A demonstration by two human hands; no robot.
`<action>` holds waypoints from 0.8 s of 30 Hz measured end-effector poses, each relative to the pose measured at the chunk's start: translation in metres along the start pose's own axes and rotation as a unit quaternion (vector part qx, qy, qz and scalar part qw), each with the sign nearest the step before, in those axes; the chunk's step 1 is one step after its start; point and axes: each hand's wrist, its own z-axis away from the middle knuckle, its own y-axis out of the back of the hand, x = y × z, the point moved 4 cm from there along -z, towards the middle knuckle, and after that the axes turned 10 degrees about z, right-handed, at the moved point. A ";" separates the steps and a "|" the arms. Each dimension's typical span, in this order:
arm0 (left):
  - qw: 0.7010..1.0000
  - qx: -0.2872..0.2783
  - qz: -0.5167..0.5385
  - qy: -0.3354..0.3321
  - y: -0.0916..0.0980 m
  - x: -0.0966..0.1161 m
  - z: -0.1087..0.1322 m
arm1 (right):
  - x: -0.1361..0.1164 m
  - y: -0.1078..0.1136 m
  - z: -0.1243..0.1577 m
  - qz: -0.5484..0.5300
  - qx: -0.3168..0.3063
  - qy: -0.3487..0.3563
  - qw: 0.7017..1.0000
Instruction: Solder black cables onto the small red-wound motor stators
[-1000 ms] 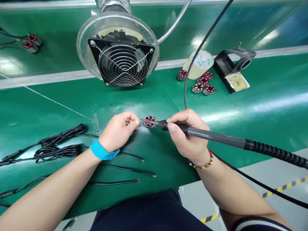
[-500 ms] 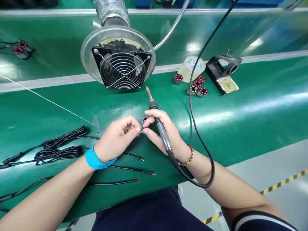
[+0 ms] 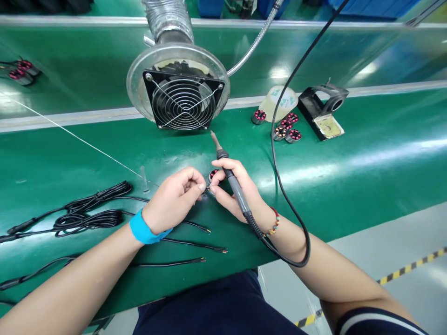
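My right hand (image 3: 240, 188) holds a soldering iron (image 3: 234, 186), its tip pointing up and away toward the fan. The thumb and a finger of that hand also reach toward thin wire ends (image 3: 208, 188) between my hands. My left hand (image 3: 176, 197), with a blue wristband, is closed in a pinch at those wires; most of what it grips is hidden. Just behind the fingertips sits a small motor stator (image 3: 214, 175) with red windings, partly covered by my right fingers. Black cables (image 3: 195, 243) with stripped, coloured wire ends lie under and below my left wrist.
A fume extractor fan (image 3: 185, 104) hangs ahead of my hands. Several stators (image 3: 286, 124) stand by a roll of tape (image 3: 277, 102), left of a soldering iron stand (image 3: 323, 109). Coiled cables (image 3: 91, 221) lie at left. A thin solder strand (image 3: 80, 137) stretches toward my left hand.
The view has shifted slightly. My fingertips have parted a little, and a bit more of the wire ends and stator shows. The iron remains in my right hand.
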 end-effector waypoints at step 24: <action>0.994 0.050 -0.101 -0.004 0.004 -0.003 -0.016 | 0.002 0.015 -0.002 0.082 0.041 -0.026 0.995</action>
